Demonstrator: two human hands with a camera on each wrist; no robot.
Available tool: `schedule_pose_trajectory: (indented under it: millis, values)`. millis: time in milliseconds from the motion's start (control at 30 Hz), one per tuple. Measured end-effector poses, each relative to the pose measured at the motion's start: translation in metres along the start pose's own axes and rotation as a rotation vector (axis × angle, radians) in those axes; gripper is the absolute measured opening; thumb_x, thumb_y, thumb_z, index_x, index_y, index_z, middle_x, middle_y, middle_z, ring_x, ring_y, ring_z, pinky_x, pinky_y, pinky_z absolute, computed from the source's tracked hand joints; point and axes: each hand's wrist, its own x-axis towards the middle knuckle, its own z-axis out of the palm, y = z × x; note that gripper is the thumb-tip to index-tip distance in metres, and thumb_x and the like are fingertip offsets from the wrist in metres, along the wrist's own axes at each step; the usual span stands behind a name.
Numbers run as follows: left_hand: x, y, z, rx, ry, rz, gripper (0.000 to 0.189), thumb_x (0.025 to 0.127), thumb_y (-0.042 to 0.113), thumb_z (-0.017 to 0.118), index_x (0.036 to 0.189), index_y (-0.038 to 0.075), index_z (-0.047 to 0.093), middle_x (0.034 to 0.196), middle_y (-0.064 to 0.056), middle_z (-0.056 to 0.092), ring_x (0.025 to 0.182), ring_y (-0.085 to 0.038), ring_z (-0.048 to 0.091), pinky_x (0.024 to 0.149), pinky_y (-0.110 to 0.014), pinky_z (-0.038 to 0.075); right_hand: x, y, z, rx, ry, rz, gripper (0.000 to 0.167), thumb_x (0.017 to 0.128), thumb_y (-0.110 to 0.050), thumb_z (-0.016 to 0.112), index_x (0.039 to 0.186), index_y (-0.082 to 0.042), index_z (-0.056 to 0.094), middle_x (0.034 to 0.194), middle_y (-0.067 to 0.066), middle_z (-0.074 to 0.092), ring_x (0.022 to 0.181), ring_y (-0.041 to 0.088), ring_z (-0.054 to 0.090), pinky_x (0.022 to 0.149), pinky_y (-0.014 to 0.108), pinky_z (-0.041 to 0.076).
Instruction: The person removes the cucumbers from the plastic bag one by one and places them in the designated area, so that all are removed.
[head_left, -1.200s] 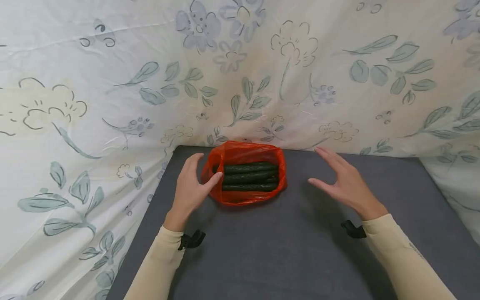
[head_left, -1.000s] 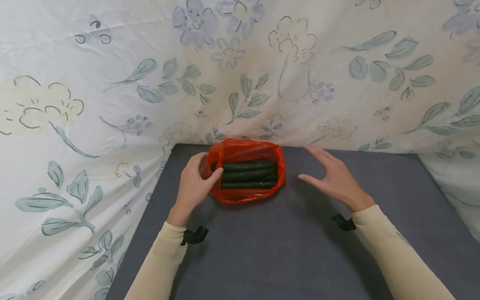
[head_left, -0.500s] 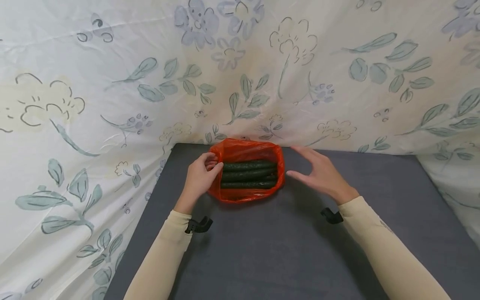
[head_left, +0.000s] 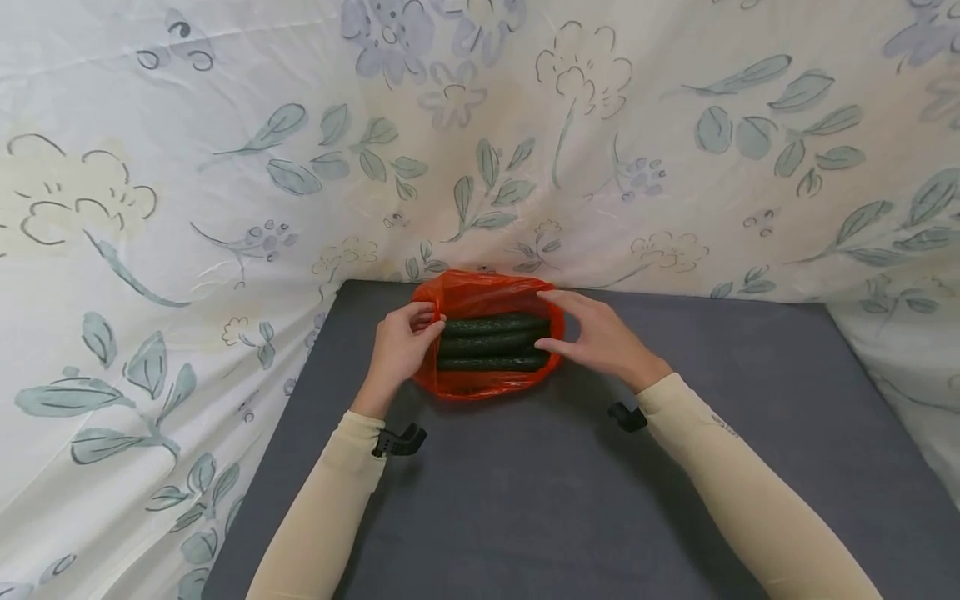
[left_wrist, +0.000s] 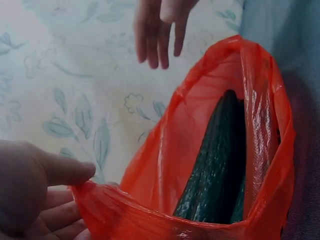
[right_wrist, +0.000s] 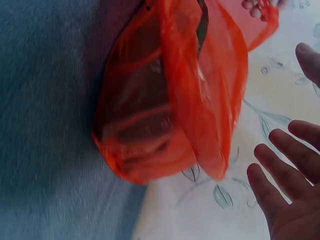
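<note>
A pale hanging cloth printed with blue-green leaves and line-drawn flowers (head_left: 637, 192) covers the far side and the left, and in front of it lies a flat dark grey tabletop (head_left: 510, 492). Near its far edge, left of centre, sits a thin, crinkled red plastic bag (head_left: 480, 389), its mouth gaping. Inside, side by side and running left to right, lie long, bumpy, dark green cucumbers (head_left: 491, 342); I can make out three, and cannot tell whether more lie beneath.

What has changed is mostly in my hands. A moment ago my left hand (head_left: 397, 354) was spread beside the bag; now its thumb and fingers have come together on the left rim, pinching a fold of the red plastic. My right hand (head_left: 603, 337) has travelled in from well out on the right to the bag's right end. From the head it seems to overlap that rim, but my right wrist view shows a gap: thumb and fingers apart, wide open, with hold of nothing. The bag has hardly shifted, and the cucumbers remain inside it.

As I judge it, the bag is secured on one side only; the right end of its mouth is within my reach, not yet in my grasp.
</note>
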Motion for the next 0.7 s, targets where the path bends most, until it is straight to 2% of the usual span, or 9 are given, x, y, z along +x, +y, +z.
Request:
schedule_pose_trajectory:
  millis: [133, 267, 700]
  values:
    - [0.000, 0.000, -0.001, 0.005, 0.048, 0.018, 0.035, 0.104, 0.019, 0.078, 0.133, -0.001, 0.074, 0.114, -0.016, 0.079, 0.102, -0.030, 0.077, 0.094, -0.049, 0.065, 0.009, -0.004, 0.010, -0.002, -0.034, -0.004, 0.080, 0.094, -0.048, 0.086, 0.161, -0.017, 0.054, 0.160, 0.006, 0.054, 0.143, 0.031, 0.054, 0.117, 0.059, 0.048]
    - [0.001, 0.001, -0.002, -0.048, 0.084, 0.031, 0.036, 0.102, 0.019, 0.081, 0.130, -0.003, 0.076, 0.111, -0.017, 0.080, 0.095, -0.029, 0.080, 0.092, -0.048, 0.065, 0.019, -0.005, 0.018, -0.023, -0.057, -0.013, 0.078, 0.094, -0.046, 0.086, 0.160, -0.015, 0.056, 0.158, 0.007, 0.057, 0.142, 0.031, 0.055, 0.119, 0.058, 0.046]
    - [0.001, -0.001, -0.004, -0.108, 0.087, -0.020, 0.031, 0.105, 0.011, 0.075, 0.132, -0.004, 0.074, 0.104, -0.013, 0.081, 0.087, -0.024, 0.081, 0.085, -0.034, 0.067, 0.033, -0.001, 0.043, -0.044, -0.113, -0.059, 0.070, 0.094, -0.035, 0.089, 0.153, -0.008, 0.062, 0.154, 0.012, 0.060, 0.142, 0.034, 0.055, 0.119, 0.058, 0.046]
